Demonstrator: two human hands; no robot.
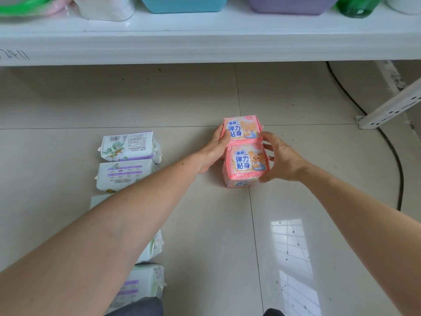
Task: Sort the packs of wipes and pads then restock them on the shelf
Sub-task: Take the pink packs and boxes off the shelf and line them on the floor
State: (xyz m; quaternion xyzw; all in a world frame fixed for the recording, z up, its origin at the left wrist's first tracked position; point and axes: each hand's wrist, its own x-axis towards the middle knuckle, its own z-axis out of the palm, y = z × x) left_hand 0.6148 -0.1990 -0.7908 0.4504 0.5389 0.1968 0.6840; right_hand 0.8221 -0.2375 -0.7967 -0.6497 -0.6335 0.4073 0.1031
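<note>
Now, two pink pad packs [245, 151] on floor, gripped between both hands, left [213, 151], right [281, 159].

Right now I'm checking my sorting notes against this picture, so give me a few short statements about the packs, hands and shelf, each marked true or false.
1. Two pink bear-print packs sit on the tiled floor, one directly behind the other. True.
2. The left hand grips the farther pink pack. True.
3. The right hand rests flat on the floor, away from the packs. False: it holds the side of the nearer pink pack.
4. The white and purple packs lie to the right of the pink ones. False: they lie in a row to the left.
5. The white shelf above the floor already carries a blue tub and a purple tub. True.
</note>
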